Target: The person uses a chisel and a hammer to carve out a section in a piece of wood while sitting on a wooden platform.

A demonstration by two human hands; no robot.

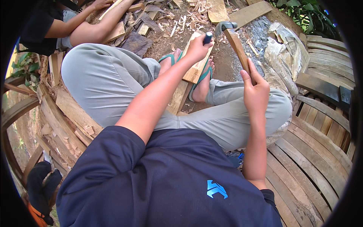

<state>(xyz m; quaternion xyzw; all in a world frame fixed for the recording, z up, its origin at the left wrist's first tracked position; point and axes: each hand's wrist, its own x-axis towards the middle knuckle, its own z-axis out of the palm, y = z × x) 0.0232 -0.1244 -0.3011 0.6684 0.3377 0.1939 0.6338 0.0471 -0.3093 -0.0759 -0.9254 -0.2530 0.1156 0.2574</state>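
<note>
My left hand [197, 49] is closed round a chisel [207, 38], whose dark, round-ended handle sticks up out of the fist; its blade is hidden below. That fist rests over a light wooden block [199, 70] between my sandalled feet. To the right, my right hand [256, 87] grips the lower end of a hammer [237, 47]. The hammer's wooden handle tilts up and to the left, and its metal head is raised to the right of the chisel, apart from it. Another length of wood [177, 100] lies under the block, nearer to me.
Another person's arm [90, 32] and bent leg are at the upper left. Wood chips [185, 19] and offcuts cover the ground ahead. A crumpled sack [281, 56] lies beyond my right knee. Slatted wood [310, 162] is at the right, with boards [60, 121] at the left.
</note>
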